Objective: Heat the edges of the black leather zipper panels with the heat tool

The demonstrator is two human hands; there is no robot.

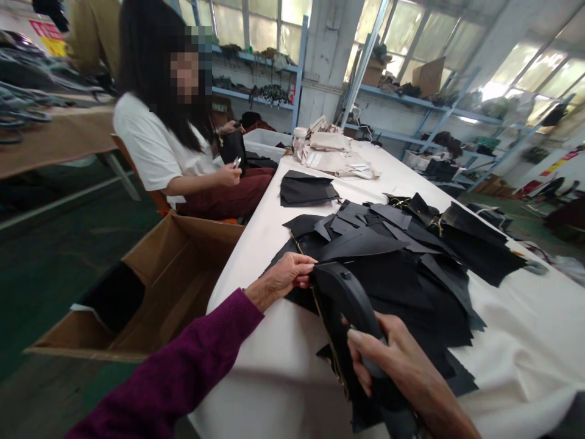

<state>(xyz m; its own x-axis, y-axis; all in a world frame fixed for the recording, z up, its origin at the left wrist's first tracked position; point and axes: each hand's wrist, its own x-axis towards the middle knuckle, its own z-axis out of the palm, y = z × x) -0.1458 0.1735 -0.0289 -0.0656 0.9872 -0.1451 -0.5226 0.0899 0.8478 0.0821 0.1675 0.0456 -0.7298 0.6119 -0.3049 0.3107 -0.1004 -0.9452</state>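
A black curved handheld tool (pixel 354 296), like a large stapler, is gripped by my right hand (pixel 386 350), fingers wrapped round its body. Its front end meets the edge of a black fabric piece (pixel 326 317) with a gold zipper along one side. My left hand (pixel 290 274) pinches that piece's upper corner, right beside the tool's tip. Beyond and to the right of both hands, a heap of black fabric pieces (pixel 393 274) lies on the white-covered table.
An open cardboard box (pixel 169 292) stands left of the table (pixel 256 341). A seated person (pixel 155 146) at the upper left handles a black item. Farther back lie a black fabric stack (pixel 306 189) and beige bundles (pixel 333 152). Shelves (pixel 411 100) line the wall.
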